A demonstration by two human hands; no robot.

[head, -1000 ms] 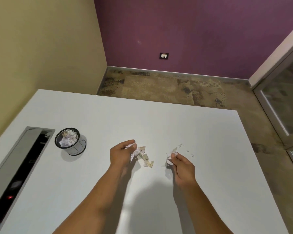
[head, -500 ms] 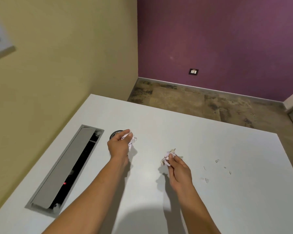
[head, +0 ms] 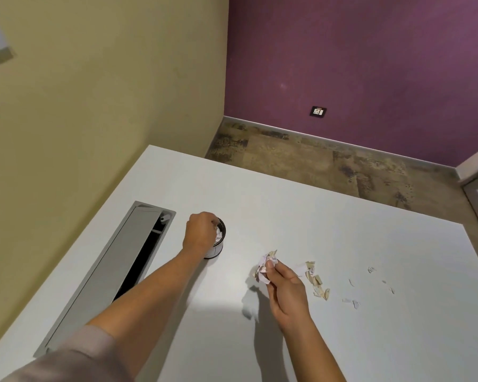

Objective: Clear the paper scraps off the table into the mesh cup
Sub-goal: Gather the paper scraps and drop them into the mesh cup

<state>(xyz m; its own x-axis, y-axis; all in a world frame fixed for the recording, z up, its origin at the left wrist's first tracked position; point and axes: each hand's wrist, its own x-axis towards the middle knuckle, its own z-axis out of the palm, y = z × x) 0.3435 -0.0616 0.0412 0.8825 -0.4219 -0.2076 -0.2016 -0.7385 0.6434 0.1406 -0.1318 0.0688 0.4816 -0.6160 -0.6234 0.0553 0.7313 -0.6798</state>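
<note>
Left hand (head: 200,234) sits over the mouth of the cup (head: 218,242), fingers curled down toward the opening; placed so whatever it drops lands inside. Whether it has paper in its grip cannot be told, since the hand hides its own fingertips. White scraps show inside the cup beside the knuckles.

Right hand (head: 283,282) is raised just above the table (head: 287,205), thumb and fingers pinched round a wad (head: 265,267) of crumpled scraps, pale with pink and tan bits. Likely held ready for its turn at the cup, which stands well to its left.

Loose paper left on the table: one pile (head: 316,279) of tan and white pieces just right of the right hand, too tangled to count exactly. Farther right, a scatter of small bits (head: 353,301), roughly six, well apart from each other.

One cup, two hands, one wad in hand.

Grey cable tray (head: 105,271) is recessed in the table left of the cup, lid partly open. Risk judged: stray scraps could fall into that slot.

Task looks partway done.
</note>
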